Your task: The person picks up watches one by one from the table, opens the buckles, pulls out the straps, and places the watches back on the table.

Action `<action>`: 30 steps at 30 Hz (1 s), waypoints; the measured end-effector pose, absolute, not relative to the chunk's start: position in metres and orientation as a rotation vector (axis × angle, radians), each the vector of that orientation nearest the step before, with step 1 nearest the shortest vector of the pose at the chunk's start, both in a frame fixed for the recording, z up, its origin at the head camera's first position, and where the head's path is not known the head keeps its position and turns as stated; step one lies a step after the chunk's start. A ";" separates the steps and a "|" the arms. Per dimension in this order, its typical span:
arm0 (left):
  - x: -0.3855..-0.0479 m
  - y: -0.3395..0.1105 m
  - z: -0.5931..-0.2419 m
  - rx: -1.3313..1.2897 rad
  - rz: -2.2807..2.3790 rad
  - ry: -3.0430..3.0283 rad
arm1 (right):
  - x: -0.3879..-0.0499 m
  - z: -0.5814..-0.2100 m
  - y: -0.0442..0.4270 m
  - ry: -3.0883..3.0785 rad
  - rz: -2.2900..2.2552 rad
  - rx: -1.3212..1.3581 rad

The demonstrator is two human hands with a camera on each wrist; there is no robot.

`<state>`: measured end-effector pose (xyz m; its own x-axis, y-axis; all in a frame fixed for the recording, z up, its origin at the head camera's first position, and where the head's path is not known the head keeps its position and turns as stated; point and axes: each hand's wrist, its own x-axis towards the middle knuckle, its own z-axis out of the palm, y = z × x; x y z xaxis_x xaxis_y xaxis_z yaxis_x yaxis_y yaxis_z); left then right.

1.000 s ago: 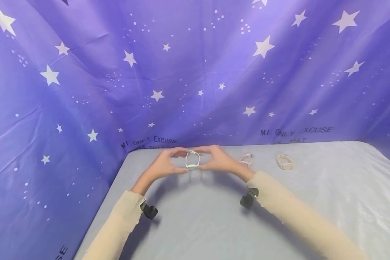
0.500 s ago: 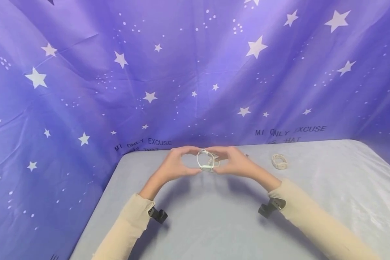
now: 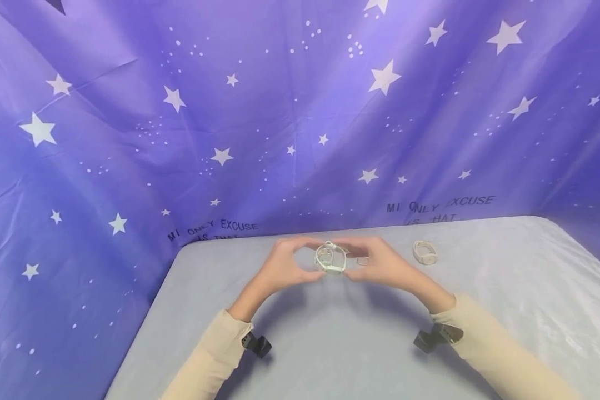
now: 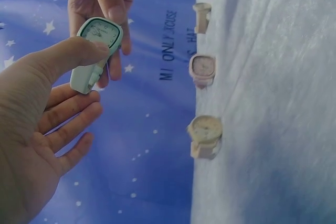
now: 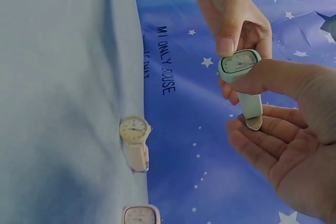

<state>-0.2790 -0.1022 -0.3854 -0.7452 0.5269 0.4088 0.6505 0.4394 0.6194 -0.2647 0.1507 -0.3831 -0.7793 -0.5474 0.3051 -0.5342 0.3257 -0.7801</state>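
Note:
A pale green wristwatch (image 3: 333,270), its strap closed into a loop, is held up between both hands above the far part of the table. My left hand (image 3: 282,266) pinches one side, with the thumb on the rounded square dial (image 4: 100,32) in the left wrist view. My right hand (image 3: 386,264) pinches the opposite side, thumb against the case; its other fingers reach behind the strap (image 5: 250,105). Beyond the hands, a cream round-dial watch (image 4: 206,129) and a pink square-dial watch (image 4: 203,66) stand on the table, partly hidden in the head view.
A beige watch (image 3: 425,253) stands farther right on the table, which a grey-blue cloth (image 3: 330,355) covers. Right behind its back edge hangs a purple-blue star-print curtain (image 3: 260,122), which also runs along the left side.
Both hands have moved right together with the green watch, which now overlaps the watches behind it. The head view has turned slightly right. Both hands keep their hold.

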 end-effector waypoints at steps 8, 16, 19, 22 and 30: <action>-0.276 -0.093 -0.406 -1.017 -1.276 -2.556 | -0.261 -0.398 0.157 2.583 -1.422 -0.981; -0.274 -0.091 -0.423 -1.018 -1.268 -2.514 | -0.259 -0.407 0.155 2.586 -1.376 -0.952; -0.275 -0.091 -0.429 -1.031 -1.271 -2.512 | -0.260 -0.412 0.155 2.594 -1.355 -0.956; -0.275 -0.092 -0.433 -1.026 -1.276 -2.514 | -0.262 -0.416 0.153 2.575 -1.363 -0.968; -0.279 -0.093 -0.442 -0.999 -1.265 -2.579 | -0.267 -0.424 0.151 2.535 -1.387 -0.957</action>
<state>-0.2786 -0.0935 -0.4422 -0.7798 0.5138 0.3576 0.5972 0.4395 0.6709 -0.2668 0.1512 -0.4235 -0.7980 -0.5668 0.2047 -0.4782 0.3889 -0.7875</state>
